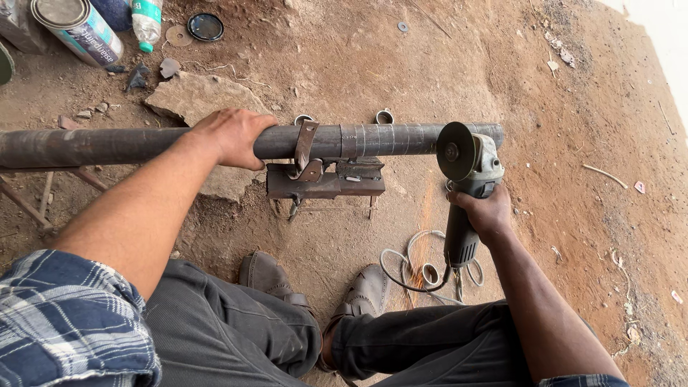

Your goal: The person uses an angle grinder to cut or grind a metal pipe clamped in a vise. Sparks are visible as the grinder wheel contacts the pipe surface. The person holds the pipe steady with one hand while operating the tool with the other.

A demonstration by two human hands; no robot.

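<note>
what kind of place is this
Probably an informal outdoor metalworking spot. The bare dirt ground serves as the floor, the left hand steadies a long steel pipe on a low clamp stand, and the right hand holds an angle grinder.

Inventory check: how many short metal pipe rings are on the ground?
3. Two short metal pipe rings lie behind the long dark steel pipe, at and; one lies among the grinder's cable loops. More may be hidden.

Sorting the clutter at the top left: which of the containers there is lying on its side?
The large paint can lies tipped, its round lid facing the camera. The plastic bottle beside it is slimmer, with a green cap.
</note>
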